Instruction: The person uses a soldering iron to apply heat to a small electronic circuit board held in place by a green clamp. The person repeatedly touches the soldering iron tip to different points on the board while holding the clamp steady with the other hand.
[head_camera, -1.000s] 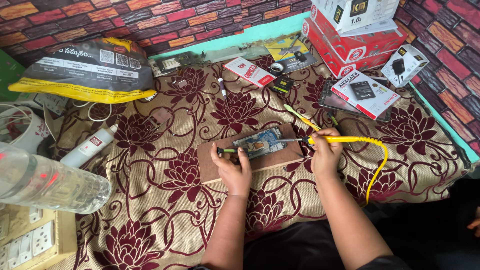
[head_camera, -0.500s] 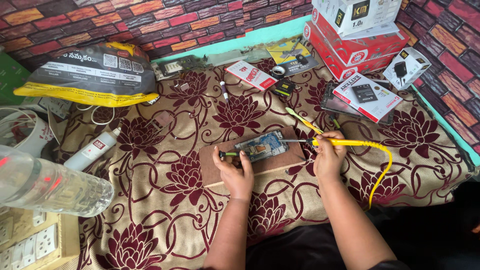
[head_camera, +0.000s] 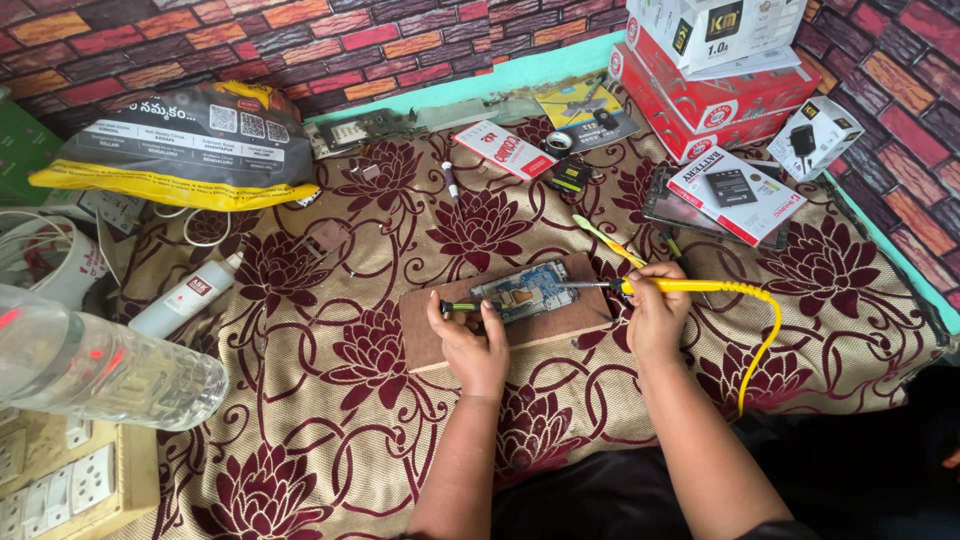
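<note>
A blue circuit board (head_camera: 525, 292) lies on a brown wooden board (head_camera: 560, 325) in the middle of the patterned cloth. My left hand (head_camera: 470, 340) grips a small green-handled tool (head_camera: 460, 307) that lies against the circuit board's left end. My right hand (head_camera: 655, 310) holds a yellow soldering iron (head_camera: 680, 286), its metal tip resting on the circuit board's right side. The iron's yellow cord (head_camera: 765, 340) curves down to the right of my wrist.
A clear plastic bottle (head_camera: 95, 365) lies at the left, with a white squeeze bottle (head_camera: 185, 297) above it. Red and white boxes (head_camera: 720, 70) stack at the back right. A grey and yellow bag (head_camera: 190, 140) sits back left. Small packets and tools are scattered behind the board.
The soldering iron has swung lower, so its tip now meets the circuit board. My left hand stays at the board's left end.
</note>
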